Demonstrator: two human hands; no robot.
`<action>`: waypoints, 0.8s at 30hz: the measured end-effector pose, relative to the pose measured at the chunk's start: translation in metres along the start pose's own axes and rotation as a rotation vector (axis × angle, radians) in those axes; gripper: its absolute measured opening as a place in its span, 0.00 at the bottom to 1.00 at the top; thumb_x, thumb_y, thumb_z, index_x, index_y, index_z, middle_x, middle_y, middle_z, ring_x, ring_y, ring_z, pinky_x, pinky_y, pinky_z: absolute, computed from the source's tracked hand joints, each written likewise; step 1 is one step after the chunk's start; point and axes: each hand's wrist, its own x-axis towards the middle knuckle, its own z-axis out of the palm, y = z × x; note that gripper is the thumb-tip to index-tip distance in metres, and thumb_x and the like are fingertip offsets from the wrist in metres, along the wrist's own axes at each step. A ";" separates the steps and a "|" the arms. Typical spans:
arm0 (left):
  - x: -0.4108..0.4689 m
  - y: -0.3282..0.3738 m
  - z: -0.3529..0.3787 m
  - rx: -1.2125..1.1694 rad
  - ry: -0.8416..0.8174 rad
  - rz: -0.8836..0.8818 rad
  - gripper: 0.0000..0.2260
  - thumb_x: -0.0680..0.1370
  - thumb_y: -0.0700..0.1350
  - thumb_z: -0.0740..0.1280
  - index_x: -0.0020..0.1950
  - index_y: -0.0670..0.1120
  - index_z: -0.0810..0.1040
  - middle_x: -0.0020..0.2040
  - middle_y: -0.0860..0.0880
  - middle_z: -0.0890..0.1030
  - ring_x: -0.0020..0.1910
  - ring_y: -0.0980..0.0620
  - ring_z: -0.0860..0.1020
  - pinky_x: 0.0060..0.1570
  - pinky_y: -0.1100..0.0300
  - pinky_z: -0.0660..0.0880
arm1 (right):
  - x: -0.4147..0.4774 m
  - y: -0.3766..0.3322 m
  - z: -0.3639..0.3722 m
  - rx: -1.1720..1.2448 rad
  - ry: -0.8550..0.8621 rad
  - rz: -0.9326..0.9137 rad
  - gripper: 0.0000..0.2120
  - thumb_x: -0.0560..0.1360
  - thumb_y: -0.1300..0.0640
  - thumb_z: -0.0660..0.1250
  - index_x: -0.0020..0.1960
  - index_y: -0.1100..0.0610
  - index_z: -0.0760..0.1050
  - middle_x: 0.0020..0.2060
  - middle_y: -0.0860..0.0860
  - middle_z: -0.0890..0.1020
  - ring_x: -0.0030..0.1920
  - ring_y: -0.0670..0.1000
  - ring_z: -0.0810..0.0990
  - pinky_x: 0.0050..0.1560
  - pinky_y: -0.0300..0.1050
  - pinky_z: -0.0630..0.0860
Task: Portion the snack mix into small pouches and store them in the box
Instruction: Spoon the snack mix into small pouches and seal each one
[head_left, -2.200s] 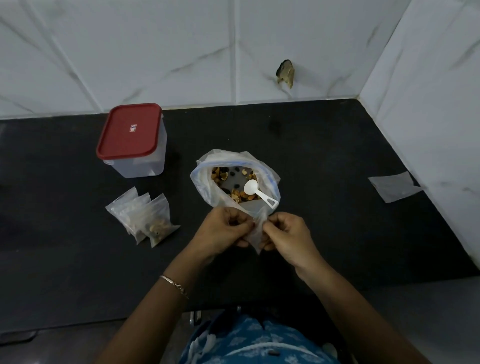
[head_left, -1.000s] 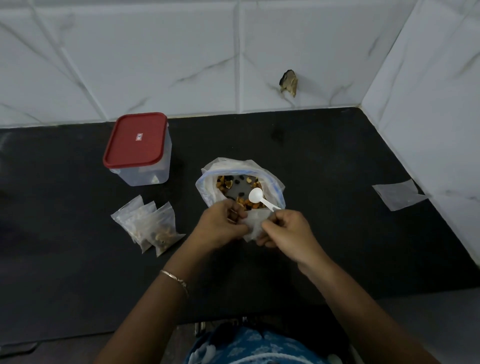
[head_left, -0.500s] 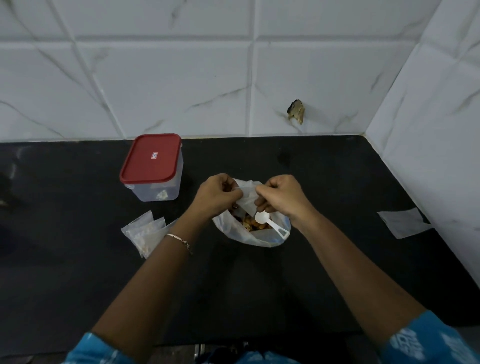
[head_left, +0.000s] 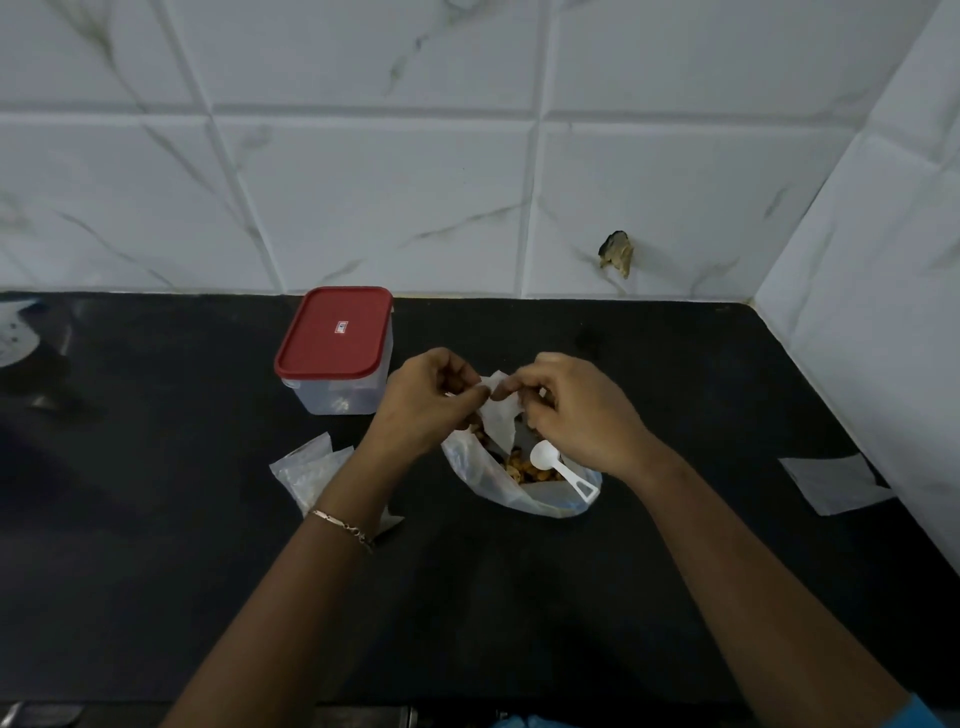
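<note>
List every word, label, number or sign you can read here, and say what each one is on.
Small white-and-red label on the red lid of the clear rectangular plastic box: too small and blurred to read.
Nothing else: no print shows on the clear plastic snack bag, the white plastic scoop, the small clear pouches or the white marbled wall tiles.

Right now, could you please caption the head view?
Left hand and right hand pinch a pouch over the snack bag.
</note>
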 end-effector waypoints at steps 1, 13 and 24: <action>-0.002 0.001 -0.003 0.002 0.003 -0.001 0.06 0.75 0.41 0.71 0.47 0.48 0.75 0.43 0.47 0.82 0.39 0.53 0.83 0.39 0.63 0.81 | 0.001 -0.003 -0.001 -0.066 0.018 0.012 0.12 0.79 0.56 0.61 0.55 0.45 0.80 0.46 0.44 0.77 0.41 0.43 0.76 0.37 0.37 0.70; -0.022 0.007 -0.018 0.652 -0.117 0.233 0.09 0.81 0.41 0.61 0.57 0.48 0.79 0.55 0.49 0.78 0.52 0.54 0.77 0.55 0.58 0.75 | 0.011 -0.030 0.010 -0.164 0.039 0.171 0.11 0.79 0.47 0.63 0.48 0.51 0.81 0.41 0.48 0.83 0.38 0.46 0.80 0.39 0.38 0.76; -0.035 -0.017 -0.022 0.575 0.039 0.550 0.14 0.72 0.53 0.72 0.55 0.51 0.77 0.59 0.53 0.73 0.48 0.60 0.74 0.46 0.59 0.78 | 0.013 -0.027 0.004 0.247 -0.037 0.276 0.09 0.71 0.59 0.74 0.51 0.51 0.82 0.52 0.45 0.83 0.54 0.44 0.80 0.58 0.48 0.78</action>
